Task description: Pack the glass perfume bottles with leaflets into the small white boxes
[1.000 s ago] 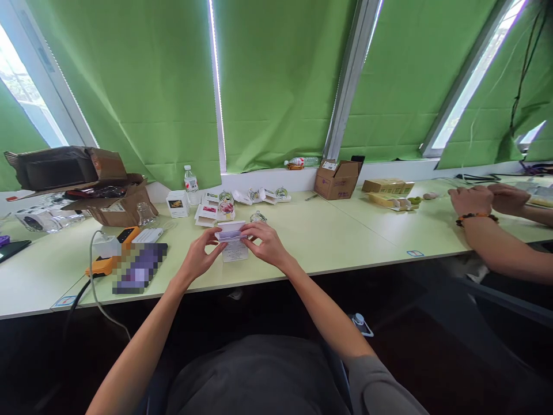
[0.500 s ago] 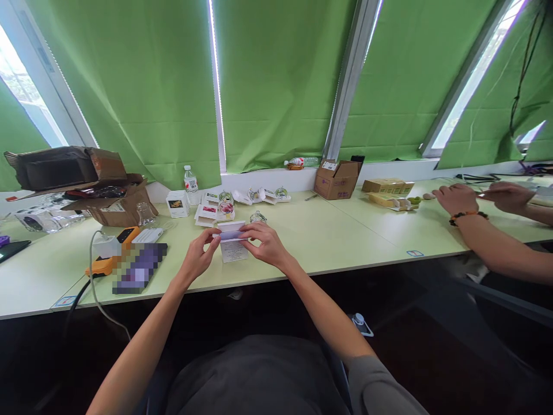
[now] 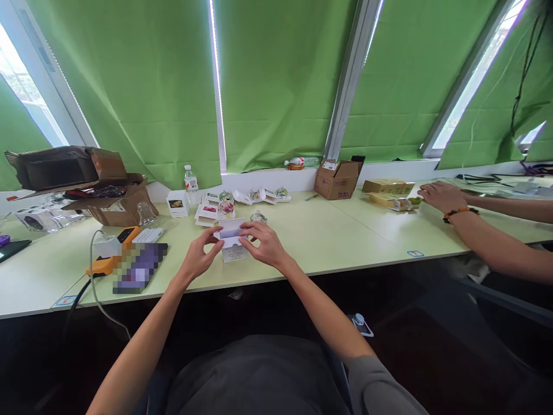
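A small white cardboard box (image 3: 234,253) stands near the table's front edge, its top flaps raised and its front face printed with small text. My left hand (image 3: 201,251) pinches the box's left side by the flaps. Across from it, my right hand (image 3: 261,242) grips the right side, fingers over the top edge. Just behind my right hand sits a small round glass piece with a patterned label (image 3: 258,217). Farther back lie opened white packs (image 3: 206,214) with round glass pieces on them. What the box holds inside is hidden.
Left are a closed white box (image 3: 178,204), a plastic bottle (image 3: 190,180), an orange power strip (image 3: 125,242) and a blurred phone-like object (image 3: 140,269). A brown carton (image 3: 337,180) stands behind. At right, another person's hand (image 3: 443,197) is near a yellow carton (image 3: 391,202).
The box's top has opened wider between my hands, showing more of its inner flaps. My hands barely shifted. The other person's hands moved left, toward the yellow carton.
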`<act>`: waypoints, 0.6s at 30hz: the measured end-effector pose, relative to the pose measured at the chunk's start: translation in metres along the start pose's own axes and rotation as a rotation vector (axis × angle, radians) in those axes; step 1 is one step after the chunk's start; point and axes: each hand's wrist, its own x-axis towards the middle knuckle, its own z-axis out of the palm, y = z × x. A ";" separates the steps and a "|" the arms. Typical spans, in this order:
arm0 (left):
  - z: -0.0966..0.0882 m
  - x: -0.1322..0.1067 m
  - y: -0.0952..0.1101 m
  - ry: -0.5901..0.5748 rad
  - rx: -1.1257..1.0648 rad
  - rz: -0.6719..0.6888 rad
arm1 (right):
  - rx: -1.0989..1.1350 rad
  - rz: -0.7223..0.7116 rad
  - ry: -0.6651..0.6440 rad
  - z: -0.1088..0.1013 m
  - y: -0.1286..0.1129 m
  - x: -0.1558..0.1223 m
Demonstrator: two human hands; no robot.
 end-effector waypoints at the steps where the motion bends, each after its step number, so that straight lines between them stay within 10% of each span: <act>1: 0.000 0.000 0.000 -0.005 -0.001 0.000 | 0.000 0.001 -0.002 0.000 -0.001 0.000; 18: -0.002 -0.001 -0.004 -0.045 0.011 -0.019 | 0.065 0.097 -0.022 0.002 -0.003 0.000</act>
